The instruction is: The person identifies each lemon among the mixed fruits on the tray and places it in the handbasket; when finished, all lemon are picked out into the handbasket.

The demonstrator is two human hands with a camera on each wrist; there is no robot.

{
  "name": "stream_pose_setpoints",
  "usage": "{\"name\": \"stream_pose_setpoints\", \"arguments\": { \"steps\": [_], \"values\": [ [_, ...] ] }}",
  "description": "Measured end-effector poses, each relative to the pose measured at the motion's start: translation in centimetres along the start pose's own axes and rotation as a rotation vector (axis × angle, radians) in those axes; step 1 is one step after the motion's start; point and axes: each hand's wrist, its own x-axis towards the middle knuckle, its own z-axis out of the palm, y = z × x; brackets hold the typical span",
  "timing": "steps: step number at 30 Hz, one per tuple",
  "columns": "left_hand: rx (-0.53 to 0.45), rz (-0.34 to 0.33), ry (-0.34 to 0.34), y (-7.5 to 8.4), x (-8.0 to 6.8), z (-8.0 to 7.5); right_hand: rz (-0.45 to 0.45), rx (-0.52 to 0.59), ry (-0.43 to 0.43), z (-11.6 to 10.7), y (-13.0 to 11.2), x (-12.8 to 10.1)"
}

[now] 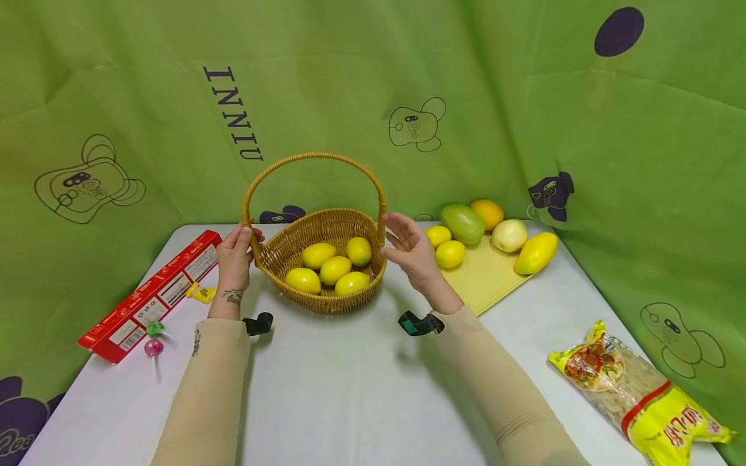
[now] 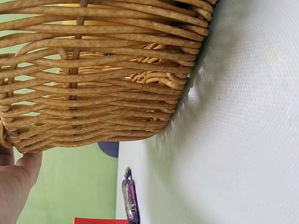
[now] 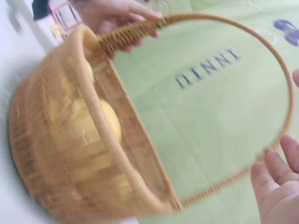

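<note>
A brown wicker basket (image 1: 326,303) with a tall arched handle (image 1: 315,156) stands on the white table, holding several lemons (image 1: 335,270). At the handle's left foot, my left hand (image 1: 233,259) grips between thumb and fingers; the right wrist view shows that grip from across the basket. My right hand (image 1: 410,254) is beside the handle's right foot, its fingers loosely extended and not wrapped round it. Whether its fingertips touch the handle I cannot tell. Seen from the left wrist, the basket's woven side (image 2: 103,93) fills much of the view, and its lower edge is close to the tabletop.
A long red box (image 1: 157,294) lies at left, with a yellow candy packet (image 1: 201,292) and two lollipops (image 1: 154,348) by it. A yellow tray (image 1: 486,291) at right bears a green mango (image 1: 463,224) and other fruit. A noodle bag (image 1: 641,395) lies front right.
</note>
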Motion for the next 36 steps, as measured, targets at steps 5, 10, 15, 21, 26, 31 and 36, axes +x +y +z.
{"name": "stream_pose_setpoints", "arguments": {
  "steps": [5,10,15,21,26,31,36],
  "values": [
    [0.003,0.006,0.0,0.0,0.0,0.1,-0.051,0.029,0.14,-3.7,-0.3,-0.4],
    [0.011,0.002,0.001,0.1,0.0,0.1,-0.035,-0.011,0.281,-8.0,0.5,-0.6],
    [0.025,-0.004,0.005,0.1,-0.1,0.0,0.028,-0.108,0.416,-11.6,2.0,-0.7],
    [0.023,-0.011,0.003,0.0,-0.1,-0.1,0.11,-0.168,0.55,-14.0,3.8,-0.5],
    [0.038,-0.018,0.0,0.2,-0.1,-0.1,0.223,-0.202,0.61,-14.4,4.8,0.0],
    [0.048,-0.016,0.0,0.2,-0.1,0.0,0.33,-0.272,0.594,-14.4,5.6,0.3],
    [0.054,-0.01,-0.001,0.1,-0.1,0.0,0.381,-0.342,0.57,-14.2,6.1,0.3]
  ]
}}
